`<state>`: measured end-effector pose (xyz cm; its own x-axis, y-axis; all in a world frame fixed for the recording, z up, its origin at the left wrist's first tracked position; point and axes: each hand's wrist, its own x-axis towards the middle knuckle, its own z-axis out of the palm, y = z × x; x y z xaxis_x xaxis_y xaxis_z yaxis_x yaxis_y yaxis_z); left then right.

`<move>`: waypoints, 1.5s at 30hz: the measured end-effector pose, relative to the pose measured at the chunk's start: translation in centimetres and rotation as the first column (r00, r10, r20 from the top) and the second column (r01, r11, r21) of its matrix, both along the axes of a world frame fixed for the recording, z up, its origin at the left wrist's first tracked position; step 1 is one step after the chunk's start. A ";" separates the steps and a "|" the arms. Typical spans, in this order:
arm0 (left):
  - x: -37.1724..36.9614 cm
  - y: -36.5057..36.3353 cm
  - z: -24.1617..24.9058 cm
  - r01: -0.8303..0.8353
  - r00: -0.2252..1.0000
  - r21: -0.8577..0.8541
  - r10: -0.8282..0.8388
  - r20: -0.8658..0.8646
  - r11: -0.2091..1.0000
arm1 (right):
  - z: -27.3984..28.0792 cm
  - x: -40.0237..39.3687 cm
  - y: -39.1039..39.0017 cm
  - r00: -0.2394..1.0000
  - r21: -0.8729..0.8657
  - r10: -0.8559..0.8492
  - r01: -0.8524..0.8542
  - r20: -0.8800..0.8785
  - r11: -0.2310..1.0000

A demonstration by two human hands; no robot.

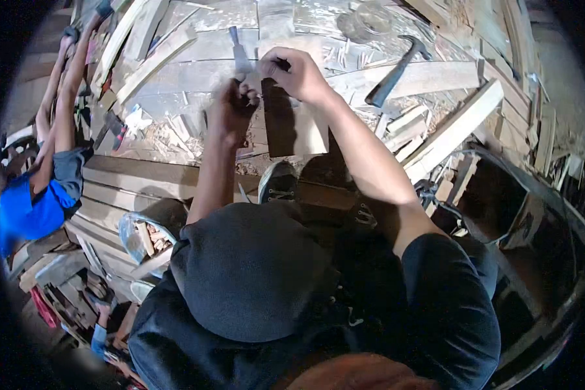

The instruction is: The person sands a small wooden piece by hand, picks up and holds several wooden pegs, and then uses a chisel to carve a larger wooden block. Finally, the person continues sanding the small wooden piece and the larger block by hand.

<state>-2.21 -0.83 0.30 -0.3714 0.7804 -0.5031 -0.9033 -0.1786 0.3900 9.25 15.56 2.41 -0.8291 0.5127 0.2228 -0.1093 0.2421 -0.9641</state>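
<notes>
My right hand is over the upper part of a flat wooden board, its fingers curled in towards the thumb. Whatever lies between those fingers is too small or hidden to name. A dark shadow covers much of the board. Just left of it is my left hand, smeared by motion, with fingers partly bent. A chisel-like tool with a blue handle points away from me, and its near end meets the left fingertips in this view. To the right, a claw hammer lies on the work surface.
Wood chips and offcuts litter the work surface. A long wooden beam slants at the right, near a dark round container. A bucket of wood scraps stands at the left. Another person in blue works at far left.
</notes>
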 end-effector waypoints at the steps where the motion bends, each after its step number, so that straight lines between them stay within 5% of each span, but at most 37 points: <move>1: -0.8 -0.8 -1.2 -0.018 0.996 0.071 0.011 0.093 0.997 | -1.6 0.5 1.1 0.994 -0.033 -0.105 0.106 0.033 0.994; 3: -1.0 -1.3 0.2 -0.066 0.996 0.078 0.061 0.065 0.995 | -2.7 1.6 3.3 0.943 -0.252 -0.274 0.317 0.190 0.914; 4: -0.9 -1.2 1.4 -0.098 0.995 0.037 0.097 0.032 0.994 | -5.2 1.9 5.0 0.911 -0.140 -0.407 0.413 0.072 0.900; 6: -2.5 -1.9 -1.2 -0.126 0.992 0.002 0.126 0.009 0.992 | -8.6 4.1 7.5 0.841 -0.081 -0.438 0.485 0.318 0.871; 9: -2.8 -2.2 -1.2 -0.100 0.995 -0.051 0.098 -0.029 0.994 | -14.4 7.8 9.0 0.774 0.148 -0.580 0.562 0.255 0.814; 11: -2.0 -1.9 -0.7 -0.120 0.992 -0.155 0.113 -0.050 0.981 | -16.2 9.5 9.9 0.676 0.207 -0.613 0.585 0.410 0.784; 16: -0.8 -1.5 -1.4 -0.065 0.996 -0.166 0.073 0.043 0.984 | -16.2 8.3 11.0 0.584 0.434 -0.630 0.457 0.512 0.777; 20: -0.7 -1.1 -1.4 0.008 0.999 -0.123 -0.003 0.038 0.992 | -15.3 6.2 11.6 0.470 0.495 -0.540 0.229 0.698 0.838; 28: -1.2 0.3 -0.2 0.018 1.000 -0.110 -0.016 0.018 0.994 | -14.7 5.5 13.0 0.425 0.581 -0.500 -0.077 0.755 0.810; 30: -1.2 0.2 -0.5 0.016 0.997 -0.025 -0.014 0.077 1.000 | -15.2 5.9 13.2 0.439 0.554 -0.507 0.024 0.742 0.832; 32: -0.9 0.2 -0.7 -0.006 1.000 -0.173 0.011 0.026 0.985 | -13.4 6.1 12.5 0.459 0.578 -0.537 0.060 0.708 0.814; 34: -0.6 0.2 -0.8 0.003 1.000 -0.174 0.001 0.021 0.985 | -14.0 6.5 11.5 0.619 0.427 -0.616 0.446 0.488 0.787; 38: -0.3 0.7 -1.1 -0.061 0.998 -0.191 0.059 -0.012 0.980 | -11.9 3.5 9.5 0.748 0.127 -0.655 0.643 0.108 0.755; 39: -0.6 0.6 -1.8 -0.079 0.997 -0.158 0.081 0.006 0.984 | -8.4 2.2 8.7 0.727 0.206 -0.671 0.686 -0.146 0.698; 42: -0.6 1.6 -0.5 -0.182 0.982 -0.140 0.186 0.015 0.973 | -2.7 -1.2 6.3 0.828 0.395 -0.471 0.559 -0.303 0.729; 43: -0.6 2.0 0.2 -0.211 0.977 -0.176 0.214 -0.004 0.962 | -0.8 -2.1 4.8 0.909 0.350 -0.320 0.401 -0.268 0.846; 45: -1.5 1.0 0.1 -0.153 0.986 -0.024 0.154 0.069 0.988 | 0.3 -4.5 1.6 0.934 0.567 -0.165 0.326 -0.318 0.756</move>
